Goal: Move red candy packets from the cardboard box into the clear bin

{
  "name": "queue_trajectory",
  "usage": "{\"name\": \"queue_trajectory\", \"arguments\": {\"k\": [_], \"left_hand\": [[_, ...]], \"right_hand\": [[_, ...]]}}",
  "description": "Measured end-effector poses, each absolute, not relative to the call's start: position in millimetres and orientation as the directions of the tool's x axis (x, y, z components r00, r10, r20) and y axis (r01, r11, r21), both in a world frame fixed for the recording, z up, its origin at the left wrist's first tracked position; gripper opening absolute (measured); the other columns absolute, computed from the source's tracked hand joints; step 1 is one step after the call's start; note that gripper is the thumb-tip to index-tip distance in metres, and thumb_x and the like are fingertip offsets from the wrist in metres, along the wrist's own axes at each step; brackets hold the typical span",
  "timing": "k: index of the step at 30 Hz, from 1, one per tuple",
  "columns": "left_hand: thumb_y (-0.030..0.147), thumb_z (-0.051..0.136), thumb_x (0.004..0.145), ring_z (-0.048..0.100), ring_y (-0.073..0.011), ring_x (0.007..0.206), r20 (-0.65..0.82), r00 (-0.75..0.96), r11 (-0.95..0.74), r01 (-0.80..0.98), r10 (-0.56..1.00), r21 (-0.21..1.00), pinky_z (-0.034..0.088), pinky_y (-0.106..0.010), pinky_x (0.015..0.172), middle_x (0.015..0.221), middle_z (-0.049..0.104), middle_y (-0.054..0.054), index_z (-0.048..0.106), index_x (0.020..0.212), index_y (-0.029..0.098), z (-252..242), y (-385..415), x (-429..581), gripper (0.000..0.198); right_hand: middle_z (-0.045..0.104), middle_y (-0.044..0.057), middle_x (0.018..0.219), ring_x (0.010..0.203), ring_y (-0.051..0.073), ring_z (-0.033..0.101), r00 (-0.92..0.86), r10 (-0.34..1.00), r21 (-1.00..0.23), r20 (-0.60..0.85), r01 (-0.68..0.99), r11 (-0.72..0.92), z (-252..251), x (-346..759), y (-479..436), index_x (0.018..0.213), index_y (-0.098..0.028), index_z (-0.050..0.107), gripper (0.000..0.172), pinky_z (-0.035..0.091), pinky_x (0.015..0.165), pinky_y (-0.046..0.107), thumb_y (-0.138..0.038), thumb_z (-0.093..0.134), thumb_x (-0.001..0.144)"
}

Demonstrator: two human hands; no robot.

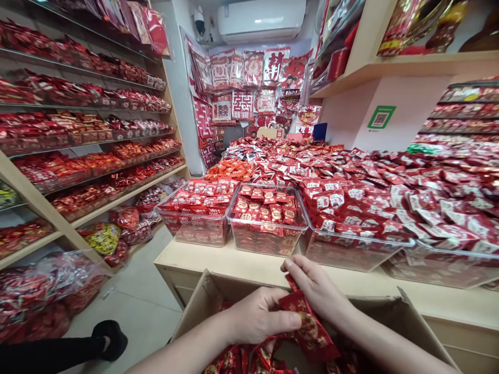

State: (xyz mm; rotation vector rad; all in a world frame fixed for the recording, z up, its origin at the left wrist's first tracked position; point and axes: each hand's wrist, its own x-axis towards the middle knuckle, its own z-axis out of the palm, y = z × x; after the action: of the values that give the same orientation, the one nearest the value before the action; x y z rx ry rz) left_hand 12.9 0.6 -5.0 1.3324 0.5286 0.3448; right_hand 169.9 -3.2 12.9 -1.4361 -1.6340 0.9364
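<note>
Pale wood makes up the tall shelves [132, 196] along the left, their tiers loaded with red and orange packs. Next in size comes the worktop [195, 254], its far part heaped with red packs and its near edge lined with clear plastic trays. Just in front of it stands a cardboard box [384, 311] with its top unfolded, and loose packets [230, 361] lie in its bottom, so that supply looks unfinished.

Of the trays, the left tray [200, 228] is filled up to its rim. The middle tray [265, 241] has packets set in fairly neat rows and seems close to full. The right tray [339, 252] is piled above its rim, and so is the far right tray [436, 267]. Judging by this, most of the filling appears done, while the contents of the box are what is left.

Both hands are over the box. The left hand [259, 317] has a firm grip on a red packet [310, 327], its thumb pressed across the front near a round gold print. The right hand [312, 280] is bent just beyond it, fingertips by a red edge; whether its grip closes on that edge, I can't make out. The packet is above the box, not in any tray.
</note>
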Motion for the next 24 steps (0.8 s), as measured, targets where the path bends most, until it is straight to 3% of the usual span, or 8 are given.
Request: {"name": "queue_trajectory", "arguments": {"k": [5, 9, 12, 15, 17, 21, 24], "left_hand": [[0.039, 0.051, 0.074, 0.037, -0.0027, 0.031, -0.113, 0.798, 0.174, 0.011, 0.592, 0.985, 0.027, -0.013, 0.031, 0.045, 0.044, 0.006, 0.053, 0.079, 0.012, -8.8, -3.0, 19.2, 0.028], [0.039, 0.05, 0.075, 0.037, -0.0027, 0.029, -0.114, 0.775, 0.17, 0.009, 0.622, 0.985, 0.025, -0.013, 0.029, 0.044, 0.043, 0.007, 0.051, 0.085, 0.013, -9.3, 3.3, 17.8, 0.028], [0.039, 0.05, 0.075, 0.037, -0.0026, 0.029, -0.122, 0.741, 0.156, 0.024, 0.661, 0.988, 0.026, -0.013, 0.028, 0.044, 0.044, 0.007, 0.051, 0.083, 0.012, -7.7, 6.4, 15.7, 0.028], [0.039, 0.051, 0.075, 0.037, -0.002, 0.029, -0.112, 0.698, 0.115, 0.042, 0.708, 0.992, 0.027, -0.013, 0.028, 0.047, 0.045, 0.007, 0.052, 0.086, 0.013, -6.7, 9.0, 13.9, 0.028], [0.039, 0.052, 0.074, 0.037, -0.0015, 0.029, -0.101, 0.659, 0.103, 0.036, 0.745, 0.994, 0.028, -0.013, 0.027, 0.05, 0.045, 0.007, 0.051, 0.091, 0.015, -7.3, 10.3, 13.4, 0.03], [0.037, 0.057, 0.071, 0.037, -0.0006, 0.031, -0.097, 0.642, 0.102, 0.03, 0.76, 0.994, 0.03, -0.013, 0.028, 0.059, 0.049, 0.005, 0.05, 0.1, 0.017, -8.6, 10.5, 14.0, 0.036], [0.037, 0.054, 0.073, 0.037, -0.0008, 0.033, -0.101, 0.649, 0.074, 0.068, 0.754, 0.995, 0.031, -0.013, 0.028, 0.06, 0.049, 0.003, 0.054, 0.092, 0.013, -8.0, 9.7, 14.3, 0.031]], "right_hand": [[0.045, -0.003, 0.06, 0.054, 0.009, 0.042, -0.061, 0.993, -0.988, -0.101, 0.126, -0.093, 15.0, 165.4, -10.3, 0.074, -0.015, 0.051, 0.031, 0.033, 0.051, 0.022, -0.046, 0.043, 0.076], [0.051, -0.002, 0.06, 0.052, 0.01, 0.047, -0.082, 0.947, -0.946, -0.309, -0.071, -0.315, 25.2, 163.9, -15.6, 0.08, -0.017, 0.053, 0.034, 0.036, 0.05, 0.023, -0.05, 0.044, 0.074], [0.058, 0.001, 0.069, 0.06, 0.012, 0.052, -0.127, 0.953, -0.961, -0.274, 0.001, -0.277, 31.5, 169.2, -14.8, 0.081, -0.017, 0.057, 0.04, 0.04, 0.057, 0.026, -0.052, 0.04, 0.075], [0.059, 0.002, 0.076, 0.071, 0.013, 0.052, -0.188, 0.981, -0.966, -0.052, 0.258, -0.002, 34.4, 179.6, -10.6, 0.077, -0.016, 0.06, 0.032, 0.039, 0.064, 0.024, -0.047, 0.05, 0.072], [0.058, 0.001, 0.072, 0.067, 0.012, 0.05, -0.281, 0.96, -0.929, -0.01, 0.357, 0.095, 33.8, 185.0, -8.1, 0.073, -0.016, 0.06, 0.026, 0.038, 0.061, 0.022, -0.041, 0.058, 0.068], [0.053, -0.002, 0.058, 0.05, 0.008, 0.045, -0.289, 0.954, -0.962, -0.077, 0.273, 0.005, 30.9, 186.8, -6.5, 0.072, -0.015, 0.053, 0.025, 0.037, 0.048, 0.02, -0.04, 0.056, 0.069], [0.047, -0.005, 0.05, 0.043, 0.007, 0.043, -0.211, 0.972, -0.979, -0.104, 0.196, -0.062, 30.8, 184.6, -5.8, 0.072, -0.016, 0.047, 0.026, 0.035, 0.041, 0.019, -0.041, 0.056, 0.068]]}}
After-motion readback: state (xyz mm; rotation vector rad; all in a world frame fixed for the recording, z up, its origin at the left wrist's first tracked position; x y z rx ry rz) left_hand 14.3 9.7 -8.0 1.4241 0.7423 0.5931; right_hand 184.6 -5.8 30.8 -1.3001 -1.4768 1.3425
